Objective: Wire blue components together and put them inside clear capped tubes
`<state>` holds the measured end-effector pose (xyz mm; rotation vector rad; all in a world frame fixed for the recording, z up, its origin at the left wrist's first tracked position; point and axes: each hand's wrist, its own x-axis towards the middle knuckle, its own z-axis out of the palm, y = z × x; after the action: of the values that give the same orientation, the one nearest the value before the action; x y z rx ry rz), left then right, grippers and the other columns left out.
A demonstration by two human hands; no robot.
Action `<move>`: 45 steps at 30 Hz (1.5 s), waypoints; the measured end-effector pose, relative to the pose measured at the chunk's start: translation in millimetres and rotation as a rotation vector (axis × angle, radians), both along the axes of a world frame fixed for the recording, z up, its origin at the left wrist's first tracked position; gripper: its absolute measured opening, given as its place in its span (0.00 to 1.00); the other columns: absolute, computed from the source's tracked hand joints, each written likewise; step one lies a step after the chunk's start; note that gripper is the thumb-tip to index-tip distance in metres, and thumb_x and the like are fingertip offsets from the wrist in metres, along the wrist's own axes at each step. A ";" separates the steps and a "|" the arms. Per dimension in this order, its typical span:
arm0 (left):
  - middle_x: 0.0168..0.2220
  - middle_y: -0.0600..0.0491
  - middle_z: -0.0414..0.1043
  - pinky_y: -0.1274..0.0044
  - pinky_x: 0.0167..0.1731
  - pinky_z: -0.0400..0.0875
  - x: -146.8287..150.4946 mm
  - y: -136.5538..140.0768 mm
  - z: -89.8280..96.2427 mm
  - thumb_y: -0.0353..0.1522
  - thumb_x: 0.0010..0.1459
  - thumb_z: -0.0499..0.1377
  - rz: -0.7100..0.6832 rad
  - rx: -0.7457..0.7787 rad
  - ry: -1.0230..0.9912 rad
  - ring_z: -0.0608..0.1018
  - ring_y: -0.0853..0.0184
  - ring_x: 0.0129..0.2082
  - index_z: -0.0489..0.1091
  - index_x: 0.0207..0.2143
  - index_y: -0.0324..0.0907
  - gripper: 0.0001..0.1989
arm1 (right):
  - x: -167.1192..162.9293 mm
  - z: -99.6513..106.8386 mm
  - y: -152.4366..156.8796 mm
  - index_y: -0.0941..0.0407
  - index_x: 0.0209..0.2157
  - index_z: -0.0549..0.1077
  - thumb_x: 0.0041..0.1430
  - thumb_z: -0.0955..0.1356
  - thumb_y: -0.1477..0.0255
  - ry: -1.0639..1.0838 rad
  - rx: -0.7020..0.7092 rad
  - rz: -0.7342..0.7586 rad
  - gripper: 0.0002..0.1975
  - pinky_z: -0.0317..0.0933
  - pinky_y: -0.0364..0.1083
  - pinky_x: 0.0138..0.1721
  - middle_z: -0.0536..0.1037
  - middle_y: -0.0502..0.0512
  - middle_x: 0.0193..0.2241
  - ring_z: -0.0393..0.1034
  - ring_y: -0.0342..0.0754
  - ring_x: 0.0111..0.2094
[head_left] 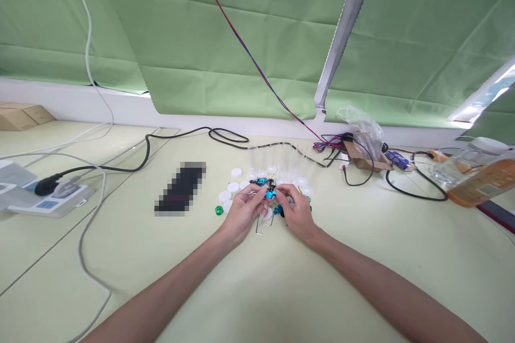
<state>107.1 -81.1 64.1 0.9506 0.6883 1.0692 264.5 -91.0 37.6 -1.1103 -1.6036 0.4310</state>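
Between my fingertips is a small shiny blue metal part [271, 194] with black pieces; its exact kind is too small to tell. My left hand [241, 213] is closed, its thumb and fingers pinching the part from the left. From the right, my right hand [300, 213] pinches it too, fingers curled. Another blue and black piece [261, 181] shows just beyond the left fingertips, and a blue piece [277, 209] lies below the grip. Thin L-shaped hex keys [258, 225] lie near my hands. A green metal piece [219, 210] sits left of my left hand.
White round caps [236, 172] and upright clear tubes [281, 156] stand around and behind my hands. A pixelated dark object [181, 190] lies left. A power strip [52, 201] is at far left. At right are a cardboard box [364, 158], cables and an orange bottle [483, 185].
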 end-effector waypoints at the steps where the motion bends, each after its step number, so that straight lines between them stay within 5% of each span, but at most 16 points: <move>1: 0.19 0.56 0.68 0.81 0.24 0.63 0.0 0.0 0.0 0.38 0.55 0.64 0.000 0.000 0.000 0.66 0.76 0.18 0.69 0.29 0.40 0.11 | -0.1 1.0 -0.8 0.54 0.40 0.71 0.66 0.62 0.67 -0.002 -0.001 -0.003 0.08 0.67 0.45 0.38 0.78 0.53 0.34 0.74 0.47 0.35; 30: 0.21 0.56 0.68 0.82 0.24 0.64 0.4 0.8 -0.4 0.37 0.54 0.65 0.017 -0.037 -0.045 0.67 0.76 0.19 0.69 0.30 0.39 0.11 | -0.7 7.1 -4.6 0.54 0.43 0.69 0.63 0.64 0.71 -0.027 0.109 0.062 0.07 0.66 0.48 0.41 0.74 0.56 0.38 0.70 0.48 0.38; 45: 0.21 0.55 0.69 0.82 0.23 0.63 0.1 -0.9 -1.1 0.37 0.56 0.64 0.012 -0.025 -0.033 0.67 0.76 0.20 0.69 0.30 0.39 0.11 | -0.9 3.0 -1.9 0.54 0.41 0.70 0.65 0.63 0.70 -0.013 0.027 0.016 0.06 0.66 0.46 0.40 0.77 0.53 0.35 0.72 0.47 0.36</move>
<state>107.2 -82.0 63.1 0.9070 0.6794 1.0819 263.6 -92.9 40.6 -1.0827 -1.6259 0.4118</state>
